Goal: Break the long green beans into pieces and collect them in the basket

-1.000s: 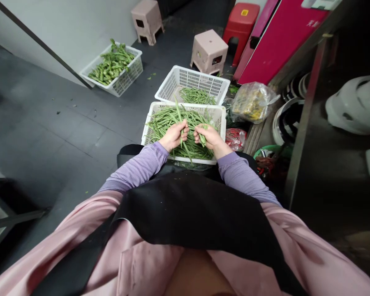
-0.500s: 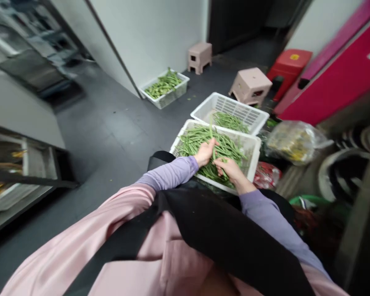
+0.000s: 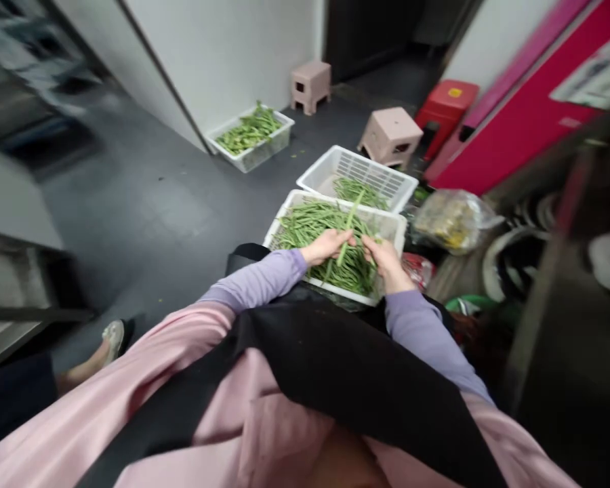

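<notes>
My left hand pinches a long green bean, which sticks up at a slant past the fingertips. Just to its right is my right hand, its fingers closed together close to the bean; whatever lies in them is too small to make out. Both hands are above a white basket filled with a heap of green beans. Right behind it stands a second white basket with a smaller pile of beans inside.
Farther back by the wall is a white basket of green pods. Two pink stools and a red stool stand beyond. A clear plastic bag lies at the right. Another person's foot shows at the lower left.
My hands have drawn slightly apart, and the right one no longer overlaps the bean. The bean has tilted to the right. A person's foot has come into view at the left.
</notes>
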Motion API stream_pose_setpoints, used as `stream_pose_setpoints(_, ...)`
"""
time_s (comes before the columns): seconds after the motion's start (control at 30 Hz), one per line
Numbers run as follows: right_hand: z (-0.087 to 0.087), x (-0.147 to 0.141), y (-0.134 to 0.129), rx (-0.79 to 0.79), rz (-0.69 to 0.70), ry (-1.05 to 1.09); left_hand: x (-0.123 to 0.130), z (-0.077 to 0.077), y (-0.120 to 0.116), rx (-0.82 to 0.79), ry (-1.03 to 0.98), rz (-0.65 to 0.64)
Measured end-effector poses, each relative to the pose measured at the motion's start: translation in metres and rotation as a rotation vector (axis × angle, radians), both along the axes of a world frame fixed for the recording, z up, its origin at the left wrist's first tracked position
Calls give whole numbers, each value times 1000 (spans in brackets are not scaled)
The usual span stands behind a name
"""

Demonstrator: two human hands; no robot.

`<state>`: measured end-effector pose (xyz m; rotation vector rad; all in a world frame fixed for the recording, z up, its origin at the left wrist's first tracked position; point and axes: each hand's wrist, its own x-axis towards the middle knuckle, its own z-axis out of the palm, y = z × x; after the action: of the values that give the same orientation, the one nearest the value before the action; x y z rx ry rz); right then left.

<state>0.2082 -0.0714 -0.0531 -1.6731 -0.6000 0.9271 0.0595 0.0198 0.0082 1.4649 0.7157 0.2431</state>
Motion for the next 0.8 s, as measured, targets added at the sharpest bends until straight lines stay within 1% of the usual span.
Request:
stream_pose_setpoints(0.03, 5, -2, 0, 69, 42, 99, 1, -6, 2, -130, 3, -55)
stream_pose_setpoints(0.07, 9, -5, 1, 131, 116, 181, 2, -12, 2, -207, -8, -83)
stream_pose_setpoints(0.13, 13, -9, 6, 199, 254, 255, 2, -23, 2, -284, -22, -128)
stream_pose_setpoints(0.2, 13, -11, 9, 197, 293, 279, 0, -29, 2, -252, 3, -185)
stream_pose_setpoints(0.27, 13, -11, 9, 178, 240, 309, -2, -29, 4, -156, 56, -237)
stream_pose_setpoints(0.3, 13, -10, 8, 169, 207, 329, -3, -27, 7, -102, 75, -236)
stream_pose_setpoints(0.33, 13, -9, 7, 160, 182, 349, -4, -24, 12, -61, 81, -202)
stream_pose_setpoints(0.37, 13, -8, 6, 148, 171, 367, -3, -21, 18, -41, 74, -142)
stream_pose_setpoints(0.47, 15, -8, 4, 94, 217, 433, 4, -10, 39, -102, -5, 64)
stream_pose_setpoints(0.53, 17, -11, 4, 106, 234, 504, 11, -4, 48, -118, -62, 168)
stream_pose_setpoints(0.57, 18, -12, 5, 127, 212, 544, 14, -1, 49, -75, -84, 222)
stream_pose_setpoints(0.6, 18, -14, 6, 151, 165, 583, 16, 1, 46, 5, -101, 276)
stream_pose_setpoints(0.63, 18, -14, 8, 169, 100, 617, 16, 3, 40, 109, -111, 319)
stream_pose_setpoints(0.67, 17, -14, 10, 172, 23, 643, 15, 5, 31, 220, -112, 335)
stream_pose_setpoints(0.7, 16, -13, 12, 157, -61, 656, 13, 7, 21, 320, -104, 315)
stream_pose_setpoints(0.73, 13, -11, 13, 130, -149, 650, 11, 9, 9, 395, -91, 267)
stream_pose_setpoints(0.8, 8, -7, 17, 77, -289, 595, 6, 12, -10, 467, -82, 156)
